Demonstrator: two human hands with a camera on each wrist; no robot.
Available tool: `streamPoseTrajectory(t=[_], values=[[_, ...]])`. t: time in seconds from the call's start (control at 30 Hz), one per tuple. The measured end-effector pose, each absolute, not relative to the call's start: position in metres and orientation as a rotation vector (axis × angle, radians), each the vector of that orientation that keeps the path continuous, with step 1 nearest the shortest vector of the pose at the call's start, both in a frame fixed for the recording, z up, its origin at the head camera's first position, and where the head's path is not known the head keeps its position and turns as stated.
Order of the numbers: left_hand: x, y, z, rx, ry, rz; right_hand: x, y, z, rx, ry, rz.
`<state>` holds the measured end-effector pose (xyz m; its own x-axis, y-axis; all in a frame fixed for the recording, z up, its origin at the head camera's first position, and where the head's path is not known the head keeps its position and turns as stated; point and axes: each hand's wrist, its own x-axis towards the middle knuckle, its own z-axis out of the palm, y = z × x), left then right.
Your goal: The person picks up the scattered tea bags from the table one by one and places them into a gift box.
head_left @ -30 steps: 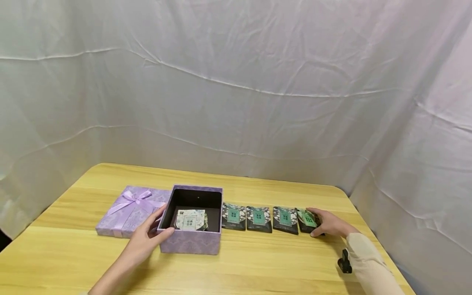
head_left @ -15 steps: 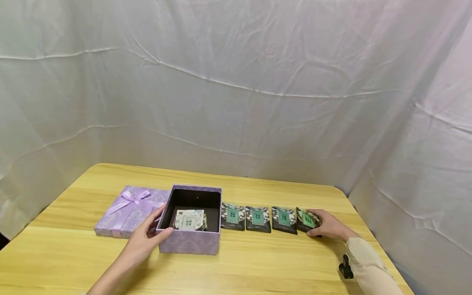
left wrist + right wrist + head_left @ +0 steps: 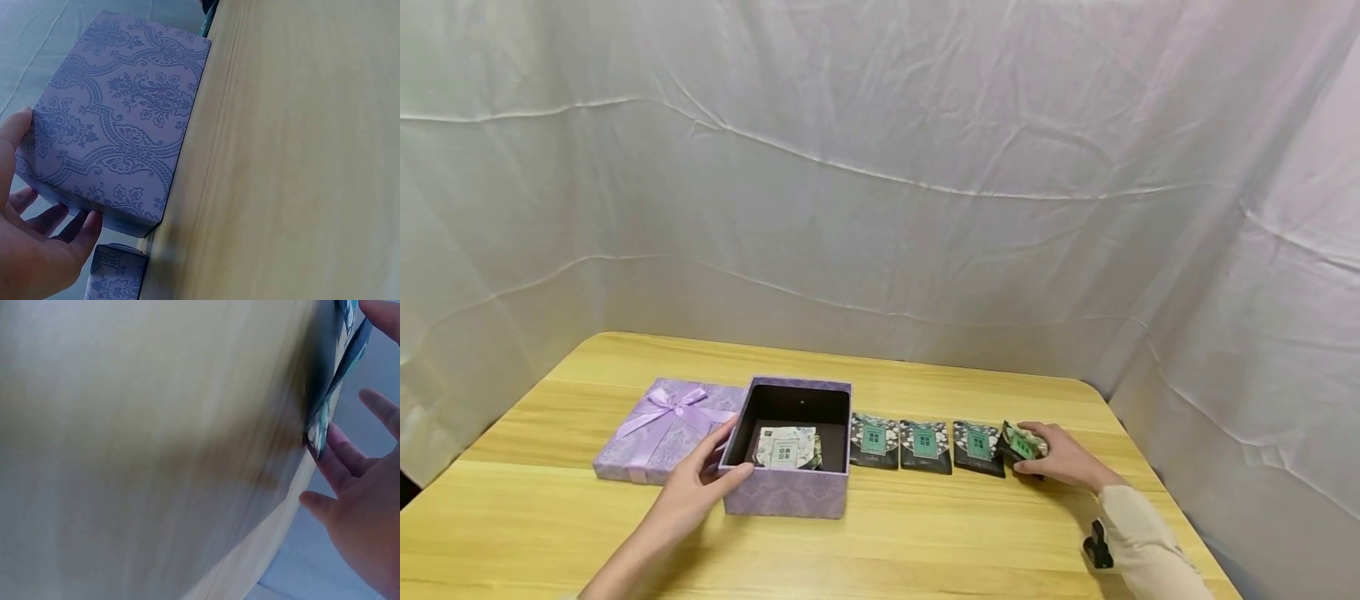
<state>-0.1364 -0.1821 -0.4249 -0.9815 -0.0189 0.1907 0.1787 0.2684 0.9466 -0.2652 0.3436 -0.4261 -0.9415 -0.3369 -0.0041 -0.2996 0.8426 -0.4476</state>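
Note:
An uncovered purple patterned gift box [image 3: 786, 493] stands left of centre in the head view. My left hand [image 3: 692, 482] holds its near left corner, thumb at the front and fingers along the left side. Inside lie pale tea packets [image 3: 786, 447], partly overlapping. My right hand [image 3: 1067, 460] pinches a dark green tea packet [image 3: 1024, 442] at the right end of a row, its right side tilted up. Three dark tea packets with green labels lie flat between it and the box, the nearest to my hand being one tea packet [image 3: 978, 446]. In the right wrist view, the held packet [image 3: 320, 428] shows edge-on.
The purple lid [image 3: 658, 425] with a ribbon bow lies left of the box. A small black object [image 3: 1098, 546] shows beside the right sleeve. White cloth [image 3: 880, 208] hangs behind and beside the wooden table [image 3: 925, 542].
My right hand has shifted slightly left and tilted the end packet up from the table. My left hand and the box stay put.

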Motion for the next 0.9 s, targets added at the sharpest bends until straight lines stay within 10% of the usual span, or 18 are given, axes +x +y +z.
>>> streamPoseTrajectory(t=[0.9], values=[[-0.137, -0.182, -0.426, -0.138, -2.366, -1.812, -0.262, 0.325, -0.418, -0.654, 2.984, -0.707]])
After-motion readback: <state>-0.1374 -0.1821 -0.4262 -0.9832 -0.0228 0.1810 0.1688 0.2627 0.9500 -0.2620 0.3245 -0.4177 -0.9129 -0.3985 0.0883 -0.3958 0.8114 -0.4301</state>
